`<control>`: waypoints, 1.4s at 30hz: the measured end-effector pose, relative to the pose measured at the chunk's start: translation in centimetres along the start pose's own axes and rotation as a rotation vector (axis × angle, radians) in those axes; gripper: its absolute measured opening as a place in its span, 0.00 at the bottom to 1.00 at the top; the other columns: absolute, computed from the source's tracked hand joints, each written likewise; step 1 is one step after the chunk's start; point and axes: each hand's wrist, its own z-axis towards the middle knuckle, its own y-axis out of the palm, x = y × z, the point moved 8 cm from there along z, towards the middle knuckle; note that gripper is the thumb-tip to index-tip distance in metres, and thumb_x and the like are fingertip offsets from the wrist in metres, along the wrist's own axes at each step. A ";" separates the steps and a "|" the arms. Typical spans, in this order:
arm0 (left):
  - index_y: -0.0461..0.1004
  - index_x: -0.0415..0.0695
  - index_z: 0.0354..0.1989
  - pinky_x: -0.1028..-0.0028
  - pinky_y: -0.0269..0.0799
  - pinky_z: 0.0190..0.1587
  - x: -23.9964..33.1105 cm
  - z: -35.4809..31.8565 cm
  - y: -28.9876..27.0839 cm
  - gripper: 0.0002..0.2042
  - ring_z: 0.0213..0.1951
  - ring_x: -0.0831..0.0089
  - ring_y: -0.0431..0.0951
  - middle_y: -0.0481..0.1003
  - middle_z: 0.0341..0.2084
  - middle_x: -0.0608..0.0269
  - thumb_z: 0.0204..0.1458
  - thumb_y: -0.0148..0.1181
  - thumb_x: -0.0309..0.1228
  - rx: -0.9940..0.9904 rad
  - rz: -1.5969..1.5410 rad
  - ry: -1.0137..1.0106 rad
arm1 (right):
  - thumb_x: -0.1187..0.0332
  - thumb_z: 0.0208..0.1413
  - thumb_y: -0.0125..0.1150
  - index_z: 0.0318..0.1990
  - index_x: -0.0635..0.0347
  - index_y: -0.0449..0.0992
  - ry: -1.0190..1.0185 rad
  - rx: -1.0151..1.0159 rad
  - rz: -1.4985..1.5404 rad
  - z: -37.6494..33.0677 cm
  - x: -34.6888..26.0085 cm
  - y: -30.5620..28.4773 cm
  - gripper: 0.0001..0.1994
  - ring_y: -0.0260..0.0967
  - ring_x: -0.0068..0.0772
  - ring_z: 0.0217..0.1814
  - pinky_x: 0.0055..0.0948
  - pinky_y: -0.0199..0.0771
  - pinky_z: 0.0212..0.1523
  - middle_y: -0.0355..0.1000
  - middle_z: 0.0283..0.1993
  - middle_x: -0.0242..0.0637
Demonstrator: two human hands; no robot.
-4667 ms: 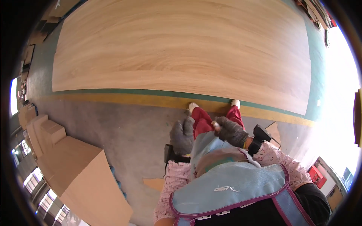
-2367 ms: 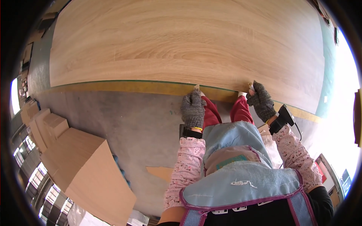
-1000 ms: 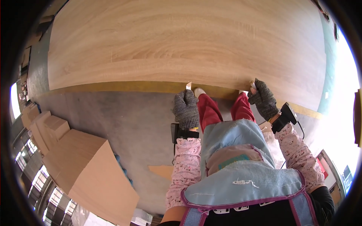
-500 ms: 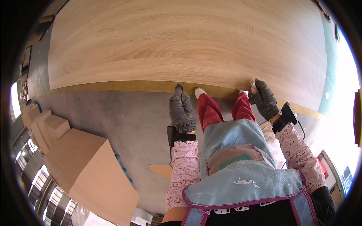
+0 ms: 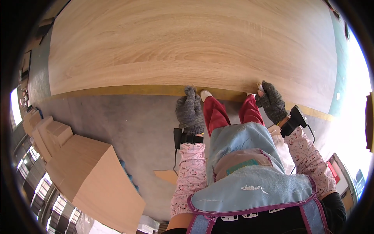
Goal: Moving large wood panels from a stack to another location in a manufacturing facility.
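The large wood-grain panel point(image 5: 187, 43) is steadied at its near edge: the gloved left hand point(image 5: 190, 111) is laid flat there, while a small pale object point(image 5: 260, 87) is pinched by the right hand point(image 5: 272, 102) against that edge.

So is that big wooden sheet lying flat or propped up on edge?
Lying flat: the wooden sheet spreads face-up, and both gloved hands, left and right, reach down to its near edge.

Ahead of the left hand point(image 5: 190, 111) and right hand point(image 5: 272, 102), the wood-grain panel point(image 5: 187, 46) blocks the way. Bare concrete floor point(image 5: 117, 117) lies open left of the left hand. Stacked boards point(image 5: 89, 175) stand well beyond that, lower left.
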 end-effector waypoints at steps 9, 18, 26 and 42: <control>0.76 0.40 0.34 0.82 0.69 0.32 -0.8 0.2 -0.7 0.11 0.30 0.84 0.70 0.74 0.28 0.70 0.55 0.60 0.36 0.040 0.116 0.022 | 0.65 0.60 0.55 0.48 0.60 0.69 -0.001 -0.008 0.027 0.0 0.1 0.2 0.12 0.68 0.23 0.27 0.26 0.69 0.28 0.69 0.27 0.34; 0.70 0.43 0.54 0.61 0.67 0.32 2.6 -3.8 0.9 0.19 0.28 0.55 0.72 0.72 0.25 0.51 0.52 0.58 0.27 -0.080 0.672 0.886 | 0.65 0.63 0.49 0.52 0.62 0.64 -0.032 -0.085 0.013 0.3 -0.3 1.0 0.14 0.66 0.21 0.25 0.23 0.69 0.28 0.66 0.29 0.32; 0.68 0.42 0.56 0.69 0.69 0.36 3.3 -3.1 1.1 0.20 0.31 0.66 0.72 0.73 0.30 0.56 0.53 0.55 0.22 -0.029 0.799 0.867 | 0.64 0.63 0.49 0.52 0.62 0.64 0.009 -0.084 0.062 0.2 -0.5 1.3 0.15 0.66 0.20 0.25 0.23 0.70 0.27 0.67 0.28 0.32; 0.71 0.37 0.37 0.71 0.70 0.29 2.9 -0.2 -4.4 0.15 0.22 0.73 0.70 0.73 0.23 0.61 0.60 0.49 0.40 0.389 0.551 0.484 | 0.63 0.63 0.49 0.52 0.60 0.65 -0.021 -0.092 -0.038 0.3 1.2 1.3 0.14 0.65 0.20 0.25 0.22 0.69 0.27 0.67 0.29 0.32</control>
